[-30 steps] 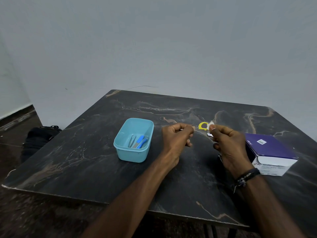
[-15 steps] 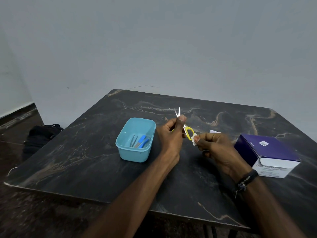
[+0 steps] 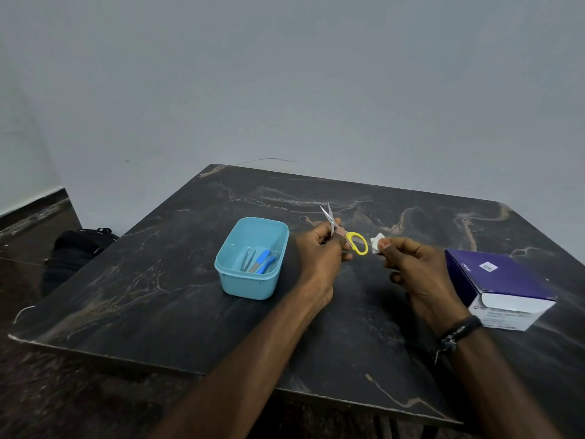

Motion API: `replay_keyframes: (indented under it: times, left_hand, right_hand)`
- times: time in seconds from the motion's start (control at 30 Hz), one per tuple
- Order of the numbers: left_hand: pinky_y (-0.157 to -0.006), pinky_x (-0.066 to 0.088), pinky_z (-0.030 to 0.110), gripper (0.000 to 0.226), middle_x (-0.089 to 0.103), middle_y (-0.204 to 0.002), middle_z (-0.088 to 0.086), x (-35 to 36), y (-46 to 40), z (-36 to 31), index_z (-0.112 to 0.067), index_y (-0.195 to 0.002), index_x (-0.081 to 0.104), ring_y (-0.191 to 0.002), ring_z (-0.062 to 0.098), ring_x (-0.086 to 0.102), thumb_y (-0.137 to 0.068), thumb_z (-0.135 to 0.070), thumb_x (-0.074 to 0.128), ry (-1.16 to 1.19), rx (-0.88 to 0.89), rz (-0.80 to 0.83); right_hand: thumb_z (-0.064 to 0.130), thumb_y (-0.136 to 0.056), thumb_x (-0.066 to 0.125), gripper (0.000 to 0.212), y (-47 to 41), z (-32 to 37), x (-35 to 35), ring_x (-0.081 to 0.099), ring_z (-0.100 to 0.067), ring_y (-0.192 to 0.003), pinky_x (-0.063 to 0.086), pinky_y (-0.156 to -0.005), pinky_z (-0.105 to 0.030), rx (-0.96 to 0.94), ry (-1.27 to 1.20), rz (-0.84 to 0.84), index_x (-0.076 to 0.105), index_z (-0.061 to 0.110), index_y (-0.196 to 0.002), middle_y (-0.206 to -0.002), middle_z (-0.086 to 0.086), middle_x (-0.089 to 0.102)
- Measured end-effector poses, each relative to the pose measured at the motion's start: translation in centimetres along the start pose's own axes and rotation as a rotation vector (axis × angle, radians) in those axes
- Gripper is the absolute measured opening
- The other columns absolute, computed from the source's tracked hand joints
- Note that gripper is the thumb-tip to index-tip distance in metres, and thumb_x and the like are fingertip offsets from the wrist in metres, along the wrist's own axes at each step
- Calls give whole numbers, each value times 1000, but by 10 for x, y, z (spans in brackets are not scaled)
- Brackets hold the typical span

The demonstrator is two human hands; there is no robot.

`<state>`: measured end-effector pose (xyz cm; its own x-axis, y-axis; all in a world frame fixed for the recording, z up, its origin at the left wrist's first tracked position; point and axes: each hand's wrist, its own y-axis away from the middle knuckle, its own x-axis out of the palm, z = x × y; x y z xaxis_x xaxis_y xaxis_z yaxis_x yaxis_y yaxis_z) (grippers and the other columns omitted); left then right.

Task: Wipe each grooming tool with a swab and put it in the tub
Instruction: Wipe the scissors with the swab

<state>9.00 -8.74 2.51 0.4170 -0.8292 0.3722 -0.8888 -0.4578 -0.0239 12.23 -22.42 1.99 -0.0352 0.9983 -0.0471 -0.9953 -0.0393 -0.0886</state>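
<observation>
My left hand (image 3: 319,248) grips small scissors (image 3: 356,242) with yellow handles by their middle. The steel blades point up and away, slightly apart, and the handles point right. My right hand (image 3: 411,267) pinches a small white swab (image 3: 376,243) between thumb and forefinger, just right of the yellow handle and a little apart from it. A light blue tub (image 3: 235,282) stands left of my left hand. Inside it lie metal tweezers (image 3: 248,259) and blue-handled tools (image 3: 264,261).
A purple and white box (image 3: 503,283) sits at the right on the dark marble-patterned table (image 3: 158,296). A black bag (image 3: 76,251) lies on the floor at the left, beyond the table's edge. A grey wall stands behind the table.
My left hand turned the scissors so their blades point up. My right hand with the swab slid along to the handle and has now drawn slightly off to the right.
</observation>
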Motion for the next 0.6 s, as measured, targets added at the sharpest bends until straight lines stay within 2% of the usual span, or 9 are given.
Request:
replay_keyframes:
  times: [0.13,0.23,0.33,0.5,0.6]
  left_hand:
    - [-55,53,22,18,57,-65,4,1,0,2,-8,-105,68,-55,7,51,-93,-2,57,-16,-5,6]
    - [-54,52,21,18,57,-64,4,0,0,1,-14,-94,68,-56,9,51,-93,-1,56,-32,8,21]
    - [-54,51,21,28,58,-65,3,0,1,2,-22,-82,65,-56,9,51,-93,1,54,-45,17,41]
    - [-57,51,21,32,61,-70,1,0,0,4,-28,-77,62,-59,9,52,-94,0,55,-93,60,39]
    - [-58,56,21,27,66,-71,-4,0,1,3,-23,-85,64,-61,8,61,-92,2,57,-79,73,22]
  right_hand:
    - [19,-88,68,12,0,-1,0,54,-13,-75,40,-60,-26,18,25,26,74,13,-96,-86,-3,70]
    - [20,-87,68,11,1,0,0,54,-13,-74,40,-58,-25,45,29,68,74,13,-93,-85,-4,69]
    - [19,-87,68,13,2,0,2,54,-13,-73,40,-56,-24,62,48,103,74,10,-94,-86,-6,69]
    - [16,-86,69,11,5,3,4,55,-12,-70,39,-53,-22,61,76,133,75,8,-90,-82,-8,70]
    - [12,-86,68,10,9,5,6,53,-10,-66,37,-53,-22,51,123,199,75,5,-86,-80,-10,69]
